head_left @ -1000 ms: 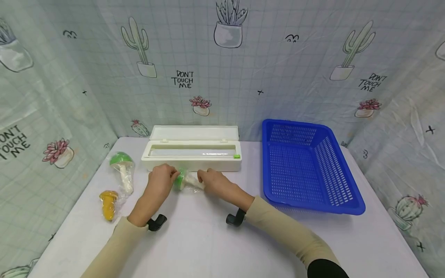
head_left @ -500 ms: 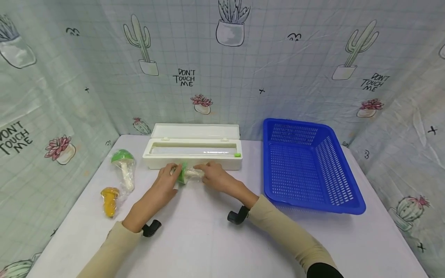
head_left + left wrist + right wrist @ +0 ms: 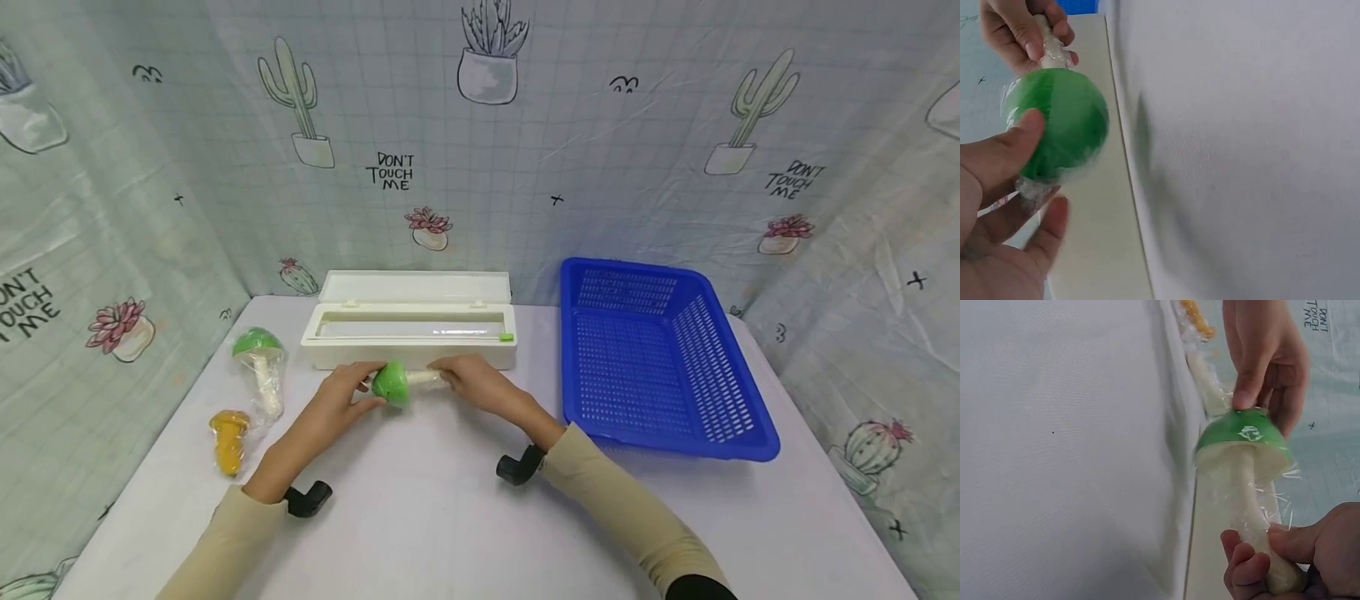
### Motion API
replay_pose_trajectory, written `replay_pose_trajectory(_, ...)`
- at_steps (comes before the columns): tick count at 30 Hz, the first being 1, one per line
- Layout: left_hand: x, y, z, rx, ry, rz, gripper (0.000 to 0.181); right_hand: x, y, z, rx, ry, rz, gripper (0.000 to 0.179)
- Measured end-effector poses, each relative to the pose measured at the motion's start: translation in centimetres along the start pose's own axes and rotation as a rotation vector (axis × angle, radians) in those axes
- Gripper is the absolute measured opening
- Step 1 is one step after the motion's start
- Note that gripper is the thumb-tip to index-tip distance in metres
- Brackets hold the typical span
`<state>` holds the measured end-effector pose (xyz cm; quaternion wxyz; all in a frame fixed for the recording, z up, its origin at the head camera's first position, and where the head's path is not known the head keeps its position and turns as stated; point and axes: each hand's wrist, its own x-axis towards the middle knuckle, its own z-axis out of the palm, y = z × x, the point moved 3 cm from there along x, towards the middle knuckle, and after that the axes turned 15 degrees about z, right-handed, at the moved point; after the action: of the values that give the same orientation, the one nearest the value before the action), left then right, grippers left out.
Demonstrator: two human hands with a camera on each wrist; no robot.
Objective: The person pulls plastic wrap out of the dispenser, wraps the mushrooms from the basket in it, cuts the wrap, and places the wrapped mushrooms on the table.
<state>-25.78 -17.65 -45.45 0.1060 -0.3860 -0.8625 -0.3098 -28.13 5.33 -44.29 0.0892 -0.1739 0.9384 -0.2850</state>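
A toy mushroom [image 3: 391, 383] with a green cap and a pale stem lies sideways between both hands, wrapped in clear plastic film. My left hand [image 3: 335, 410] holds the cap, its thumb pressed on the green dome in the left wrist view. Loose film bunches beside those fingers. My right hand [image 3: 487, 387] grips the stem, with thumb and curled fingers around it in the right wrist view. Just behind the hands stands a white cling film dispenser [image 3: 408, 357], its lid raised and a roll visible inside.
Another wrapped green mushroom [image 3: 257, 342] and a wrapped yellow mushroom-shaped piece [image 3: 229, 442] lie at the table's left. On the right stands a blue perforated basket [image 3: 573, 358]. A patterned curtain [image 3: 480, 183] hangs behind and around the white table [image 3: 435, 517].
The left hand has shifted from the film at the cap's edge to hold the cap itself. The mushroom has turned so that more of its green dome shows. The right hand stays at the stem.
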Motion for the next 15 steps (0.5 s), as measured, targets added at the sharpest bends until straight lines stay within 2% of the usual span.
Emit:
replay_pose_trajectory(3,-0.4,-0.4,-0.3,-0.119,0.049,-0.023,0.052,0.1,0.2,0.1,0.043,-0.031,0.028,0.030)
replay_pose_trajectory(7,-0.7,-0.8,-0.5,-0.193,0.087,-0.095,0.048,0.2,0.4,0.3,0.060,-0.083,0.044,0.034)
replay_pose_trajectory(10,-0.9,-1.0,-0.6,-0.208,0.096,-0.169,0.047,0.2,0.4,0.4,0.047,-0.091,0.015,0.040)
replay_pose_trajectory(15,-1.3,-1.5,-0.4,-0.372,0.090,-0.287,0.049,0.2,0.3,0.9,0.024,-0.099,-0.053,0.046)
